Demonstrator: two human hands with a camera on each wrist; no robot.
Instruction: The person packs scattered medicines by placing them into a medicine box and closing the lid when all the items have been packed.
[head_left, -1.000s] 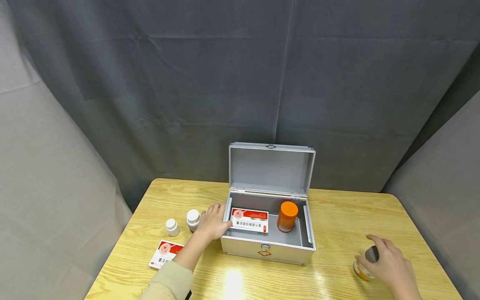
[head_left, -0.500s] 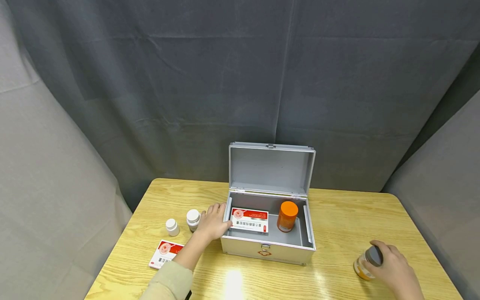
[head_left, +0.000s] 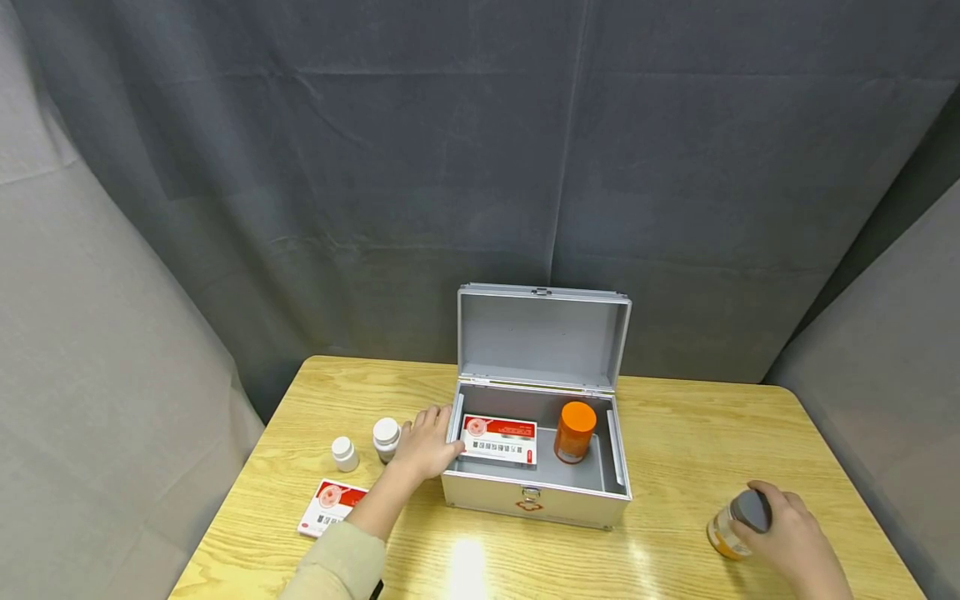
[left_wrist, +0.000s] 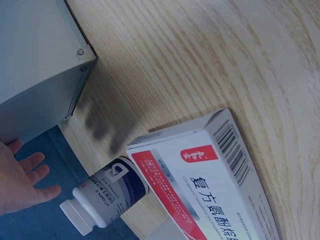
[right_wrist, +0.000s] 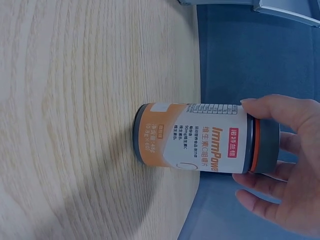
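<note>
Jar, just one, is clamped in right hand's grip, left hand, fingers apart, touching one case

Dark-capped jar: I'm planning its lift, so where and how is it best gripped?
Likely around the jar's upper body, just below the dark cap, coming from the right: it stands roughly upright with its round sides exposed, and the right hand grips near there.

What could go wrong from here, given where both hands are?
The right hand grips the vitamin C chewable jar high, near its dark lid, so it might tip or slip. The left hand rests at the rim of the metal first-aid case, close to the larger white vitamin bottle, which it could knock over; pressing there might also nudge the case.
</note>
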